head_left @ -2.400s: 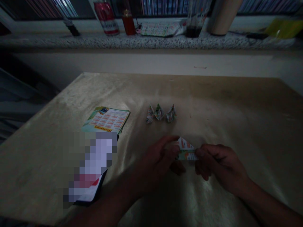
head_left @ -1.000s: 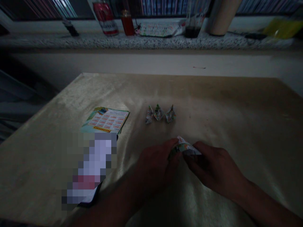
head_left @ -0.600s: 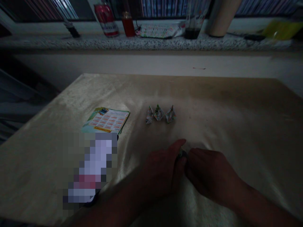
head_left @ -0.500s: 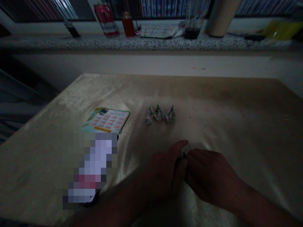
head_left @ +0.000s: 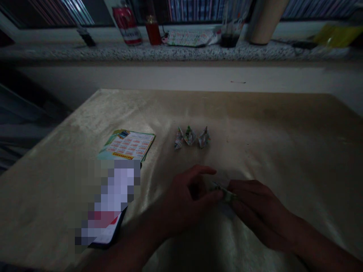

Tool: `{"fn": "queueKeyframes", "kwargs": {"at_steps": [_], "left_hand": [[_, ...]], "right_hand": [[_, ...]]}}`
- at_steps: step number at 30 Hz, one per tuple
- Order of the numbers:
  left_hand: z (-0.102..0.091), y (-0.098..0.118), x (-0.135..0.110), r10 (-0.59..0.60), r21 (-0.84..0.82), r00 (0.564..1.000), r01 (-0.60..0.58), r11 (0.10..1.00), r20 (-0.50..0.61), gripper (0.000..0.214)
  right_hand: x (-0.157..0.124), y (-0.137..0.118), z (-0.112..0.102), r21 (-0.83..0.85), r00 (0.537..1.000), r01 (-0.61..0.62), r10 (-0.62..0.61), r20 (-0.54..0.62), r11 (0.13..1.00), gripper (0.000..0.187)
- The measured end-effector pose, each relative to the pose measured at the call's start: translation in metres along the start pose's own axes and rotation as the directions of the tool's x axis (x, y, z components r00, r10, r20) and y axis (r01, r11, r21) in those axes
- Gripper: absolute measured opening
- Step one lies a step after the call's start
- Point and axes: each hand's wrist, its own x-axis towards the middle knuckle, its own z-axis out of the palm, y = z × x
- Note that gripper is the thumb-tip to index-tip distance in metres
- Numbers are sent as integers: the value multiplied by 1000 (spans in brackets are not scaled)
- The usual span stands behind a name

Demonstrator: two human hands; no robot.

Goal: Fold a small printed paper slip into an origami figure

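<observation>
Near three paper shapes (head_left: 189, 137), two hands (head_left: 185, 198) (head_left: 262, 213) touch one folded paper (head_left: 228, 195): right pinching, left's grip unclear.

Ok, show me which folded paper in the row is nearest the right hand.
The rightmost folded paper; the middle one and left one both sit farther from the right hand.

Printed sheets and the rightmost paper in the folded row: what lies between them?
In the head view, the left folded paper and the middle folded paper lie between the printed sheets and the rightmost folded paper.
</observation>
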Motion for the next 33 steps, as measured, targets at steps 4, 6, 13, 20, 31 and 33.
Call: {"fn": "queueKeyframes", "kwargs": {"at_steps": [4,6,13,20,31,33], "left_hand": [[-1,-1,3,-73,-212,985,105,972,156,28],[0,-3,4,-128,-264,972,178,948,196,25],[-3,-6,2,-154,-263,971,200,944,185,24],[8,0,0,-165,-223,980,187,957,115,30],[13,-4,0,-150,-315,981,182,932,122,17],[13,-3,-1,-130,-334,981,172,927,142,15]], "right_hand": [[-4,4,-1,248,993,-96,110,-44,964,32],[-5,5,-2,311,982,-141,173,-79,940,30],[1,3,-9,415,924,-160,284,-257,895,19],[4,2,-6,359,915,-163,276,-293,919,12],[7,-2,-4,326,933,-118,217,-286,938,10],[7,-3,-4,335,930,-133,234,-283,933,14]]}}
